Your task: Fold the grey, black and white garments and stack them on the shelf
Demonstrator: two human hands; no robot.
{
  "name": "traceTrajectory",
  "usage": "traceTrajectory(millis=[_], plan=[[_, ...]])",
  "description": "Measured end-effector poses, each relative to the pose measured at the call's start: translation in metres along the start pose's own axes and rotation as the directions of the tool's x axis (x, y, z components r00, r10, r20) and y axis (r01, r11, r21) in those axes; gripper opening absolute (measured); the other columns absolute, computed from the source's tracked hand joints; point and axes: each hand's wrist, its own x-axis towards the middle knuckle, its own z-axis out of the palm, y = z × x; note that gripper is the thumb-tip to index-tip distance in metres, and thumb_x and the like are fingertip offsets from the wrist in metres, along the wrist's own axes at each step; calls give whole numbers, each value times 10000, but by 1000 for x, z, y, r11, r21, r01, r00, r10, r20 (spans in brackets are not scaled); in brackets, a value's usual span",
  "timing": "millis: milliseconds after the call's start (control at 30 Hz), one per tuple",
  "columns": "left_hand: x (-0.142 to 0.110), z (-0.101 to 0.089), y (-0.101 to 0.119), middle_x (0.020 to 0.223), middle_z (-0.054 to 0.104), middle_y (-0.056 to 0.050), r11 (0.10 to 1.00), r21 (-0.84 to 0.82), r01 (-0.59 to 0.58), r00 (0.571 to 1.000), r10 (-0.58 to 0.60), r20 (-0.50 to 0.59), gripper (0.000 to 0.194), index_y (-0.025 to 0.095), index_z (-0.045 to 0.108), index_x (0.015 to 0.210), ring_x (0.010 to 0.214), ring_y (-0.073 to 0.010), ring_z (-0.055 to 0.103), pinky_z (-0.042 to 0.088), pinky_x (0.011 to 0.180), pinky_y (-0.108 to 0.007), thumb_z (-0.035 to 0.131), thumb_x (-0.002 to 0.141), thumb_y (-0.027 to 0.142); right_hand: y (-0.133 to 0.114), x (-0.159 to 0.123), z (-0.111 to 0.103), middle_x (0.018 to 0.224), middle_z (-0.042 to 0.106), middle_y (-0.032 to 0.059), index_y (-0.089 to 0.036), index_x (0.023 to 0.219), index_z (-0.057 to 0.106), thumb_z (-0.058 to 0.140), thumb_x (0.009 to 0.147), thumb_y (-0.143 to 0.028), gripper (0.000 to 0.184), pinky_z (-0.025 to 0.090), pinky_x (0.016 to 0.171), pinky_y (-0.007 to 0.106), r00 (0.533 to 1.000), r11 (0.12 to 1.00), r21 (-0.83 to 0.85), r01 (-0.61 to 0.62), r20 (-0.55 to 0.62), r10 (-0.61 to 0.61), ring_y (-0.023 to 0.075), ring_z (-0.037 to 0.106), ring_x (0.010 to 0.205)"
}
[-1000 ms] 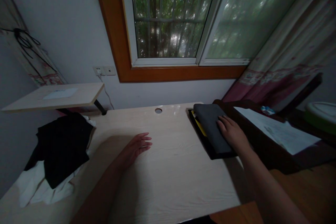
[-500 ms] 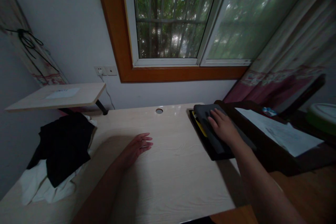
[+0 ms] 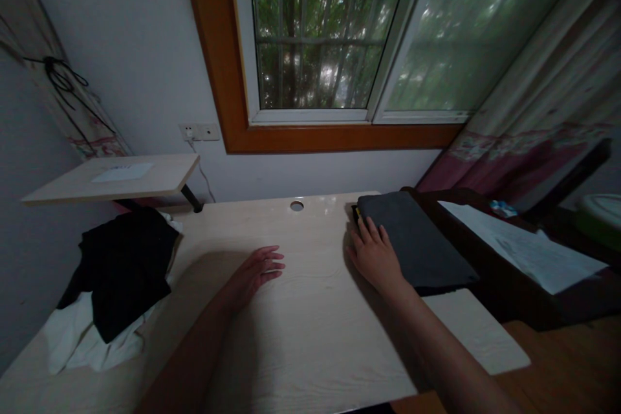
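Observation:
My left hand (image 3: 253, 277) is over the middle of the pale wooden desk (image 3: 301, 336), fingers apart and holding nothing. At the desk's right side lies a flat, folded dark grey cloth (image 3: 422, 239), on top of a black item with a bit of yellow at its left edge. My right hand (image 3: 377, 255) rests at the left edge of this stack, fingers stretched out and slightly spread. Its palm and fingertips partly cover that edge, so I cannot tell how firmly they press on it.
A black garment (image 3: 123, 265) lies on white cloth (image 3: 77, 336) at the left, beneath a small raised shelf (image 3: 111, 176). Right of the stack, a paper sheet (image 3: 519, 242) lies on a dark surface. A round cable hole (image 3: 297, 206) is near the desk's back edge.
My right hand has slid left and down from the top of the grey cloth to the stack's left edge. The yellow part is now mostly hidden. My left hand has barely moved.

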Motion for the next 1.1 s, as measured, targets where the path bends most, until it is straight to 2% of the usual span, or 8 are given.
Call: traceTrajectory(millis=[267,567,633,700,800,867,967,1100], plan=[[-2,4,4,1261,671,-127,1000,3,-15,1000,15,-15,432,223,692,1237,1093,-257,672,506,988,-447,770,849,397,-50,-21,34,1597,399,208,-98,1460,530,408,1043,-384,520,309,1209,532,986,986,156,52,151,-76,338,358,1499],[1,-24,18,1234,685,-111,964,215,-158,962,199,-185,419,207,669,1219,1033,-222,689,541,934,-406,699,875,443,-47,-12,36,1611,396,166,-120,1460,540,425,1047,-408,516,279,1237,519,984,959,274,74,137,-115,317,339,1511],[0,-42,27,1169,693,-100,854,457,-248,869,405,-283,400,195,669,1183,954,-208,692,544,920,-414,641,899,475,-48,-13,37,1602,411,167,-122,1453,548,431,1044,-404,510,278,1237,519,986,956,286,68,126,-108,315,339,1511],[-5,-62,38,1096,682,-94,573,779,-255,684,677,-273,333,185,690,1085,944,-218,673,534,930,-432,621,900,453,-48,-14,39,1595,425,161,-138,1450,553,436,1042,-406,502,281,1235,519,989,951,302,65,108,-102,308,338,1512],[-19,-89,56,1048,675,-109,134,989,-57,349,931,-106,254,184,688,1035,1079,-265,622,472,1036,-486,578,909,375,-47,-15,43,1591,435,149,-163,1448,557,441,1039,-411,492,291,1229,520,992,944,321,68,82,-99,304,345,1509],[-30,-103,66,1091,668,-136,3,995,103,218,976,-26,274,166,664,1110,1133,-284,598,454,1056,-501,565,908,322,-47,-15,44,1586,445,145,-171,1446,559,447,1037,-409,487,294,1227,525,992,942,327,71,75,-101,304,355,1504],[-46,-116,77,1309,595,-179,-68,943,325,170,985,13,437,148,577,1286,1280,-338,518,374,1116,-577,616,878,298,-46,-16,44,1579,456,140,-176,1437,568,455,1032,-399,476,297,1227,527,992,942,328,70,75,-100,303,360,1501],[-60,-124,82,1534,421,-220,-17,858,513,199,975,-100,679,154,465,1423,1405,-470,354,337,1083,-691,694,802,308,-46,-15,42,1571,468,139,-176,1424,583,471,1026,-389,465,306,1228,517,992,942,328,69,78,-100,300,368,1497]])
